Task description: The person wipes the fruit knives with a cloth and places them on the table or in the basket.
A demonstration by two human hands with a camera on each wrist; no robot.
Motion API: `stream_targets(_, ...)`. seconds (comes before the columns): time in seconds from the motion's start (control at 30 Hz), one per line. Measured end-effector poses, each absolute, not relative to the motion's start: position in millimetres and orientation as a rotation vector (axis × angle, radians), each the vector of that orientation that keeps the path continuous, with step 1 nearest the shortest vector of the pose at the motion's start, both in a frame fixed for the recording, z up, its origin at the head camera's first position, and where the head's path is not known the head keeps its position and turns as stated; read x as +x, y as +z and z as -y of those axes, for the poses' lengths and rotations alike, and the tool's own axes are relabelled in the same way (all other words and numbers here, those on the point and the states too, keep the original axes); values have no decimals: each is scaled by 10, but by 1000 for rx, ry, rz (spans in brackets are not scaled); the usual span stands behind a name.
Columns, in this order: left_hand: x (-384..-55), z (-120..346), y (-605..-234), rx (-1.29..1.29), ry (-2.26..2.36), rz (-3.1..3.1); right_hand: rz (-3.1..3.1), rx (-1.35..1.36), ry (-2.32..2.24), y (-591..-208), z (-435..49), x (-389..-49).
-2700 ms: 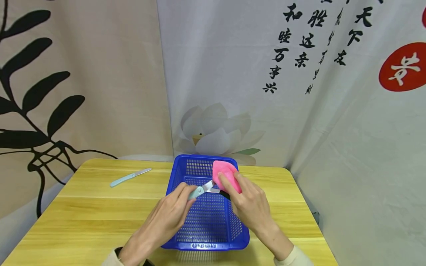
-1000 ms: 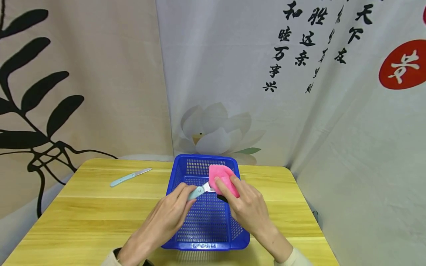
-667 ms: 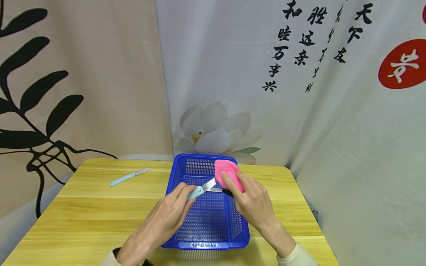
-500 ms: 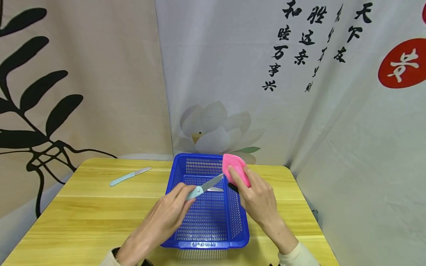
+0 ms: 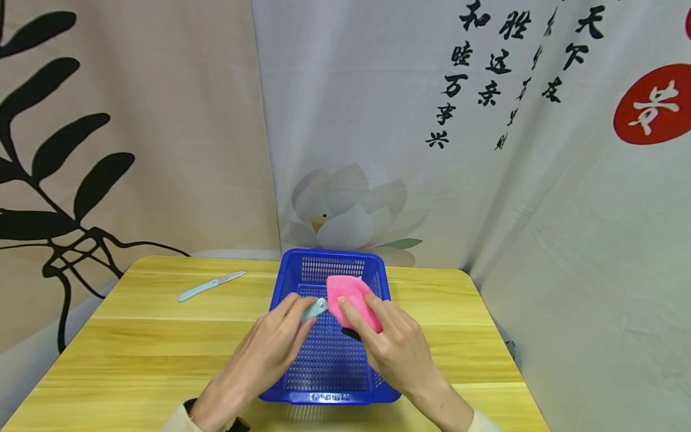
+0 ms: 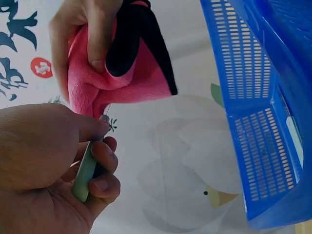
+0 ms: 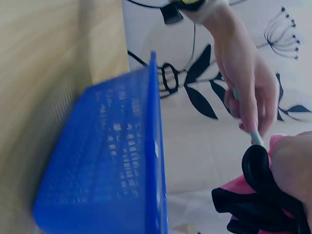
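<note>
My left hand (image 5: 275, 333) grips a small knife by its pale blue handle (image 5: 315, 309), above the blue plastic basket (image 5: 329, 397). Wrapped over the blade is a pink cloth (image 5: 348, 294) with black edging, pinched between the thumb and fingers of my right hand (image 5: 396, 345). The cloth sits right up at the front end of the handle and hides nearly all of the blade. In the left wrist view, the fingers curl around the handle (image 6: 85, 175), and the cloth (image 6: 146, 78) hangs in folds just beyond. Both hands are held clear above the basket in the right wrist view.
A second knife (image 5: 212, 286) with a pale blue handle lies on the wooden table (image 5: 162, 342), left of the basket. Inside the basket, a pale slim object (image 6: 295, 139) shows in the left wrist view. A printed curtain (image 5: 351, 120) hangs behind the table.
My right hand has slid the cloth out toward the blade's tip, baring the blade, and then back down to the handle. My left hand has stayed nearly still with the knife.
</note>
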State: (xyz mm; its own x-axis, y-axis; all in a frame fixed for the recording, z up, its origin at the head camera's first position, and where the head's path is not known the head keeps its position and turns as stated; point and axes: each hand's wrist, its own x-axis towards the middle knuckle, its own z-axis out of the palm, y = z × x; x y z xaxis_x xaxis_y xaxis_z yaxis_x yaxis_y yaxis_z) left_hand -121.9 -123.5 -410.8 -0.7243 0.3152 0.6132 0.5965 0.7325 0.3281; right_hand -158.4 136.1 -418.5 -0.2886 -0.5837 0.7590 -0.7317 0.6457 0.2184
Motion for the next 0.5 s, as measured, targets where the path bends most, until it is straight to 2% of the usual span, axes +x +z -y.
stream_targets(0.5,-1209,1234,-4143,-700,-765,2367,2053,1074,138,-4213,-1269,-1534)
